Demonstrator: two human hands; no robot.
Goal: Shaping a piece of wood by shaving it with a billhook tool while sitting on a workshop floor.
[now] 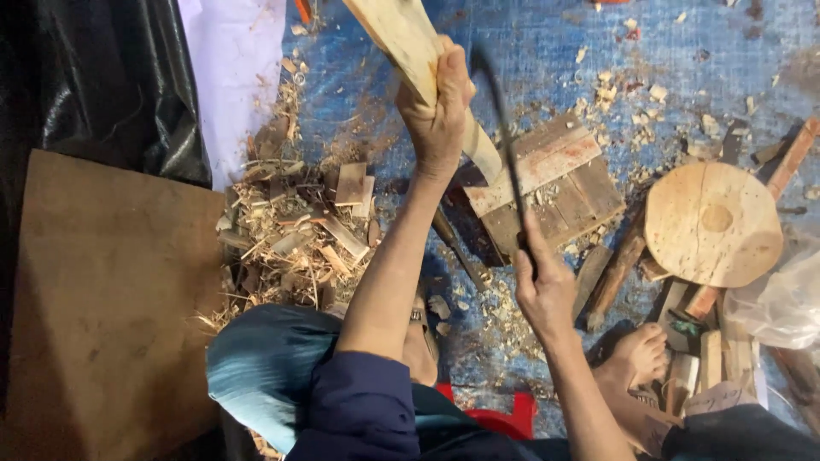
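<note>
Closest in, at six o'clock, a red plastic stool edge (504, 420) peeks out under the person's dark blue sleeve (363, 405) and teal-clad knee (260, 363). A bare foot (636, 357) rests at five o'clock on the blue tarpaulin floor cover (547, 51).

Just right of centre, the right hand (544, 286) is wrapped tight round the handle of a thin dark curved blade (504, 145), which rises toward twelve o'clock. The blade is blurred, so its exact shape is hard to tell.

Up at twelve o'clock the left hand (440, 111) is clenched round a long pale curved wooden piece (410, 43). This piece runs from the top edge down behind the fingers, and its lower end comes down at a square block of reddish wooden slats (555, 183) lying on the tarpaulin just right of centre; whether it touches the block is hard to tell. The blade crosses just beside the pale wood, right of the left hand.

At three o'clock lies a round pale wooden disc (713, 224), with short dark wood offcuts (619, 269) near its lower left edge and a clear plastic bag (781, 299) at the far right.

At nine o'clock sits a heap of wood shavings and chips (295, 230), and beyond it a flat brown board (102, 290). Black plastic sheeting (102, 77) fills the eleven o'clock corner, with a white cloth (235, 60) beside it.
</note>
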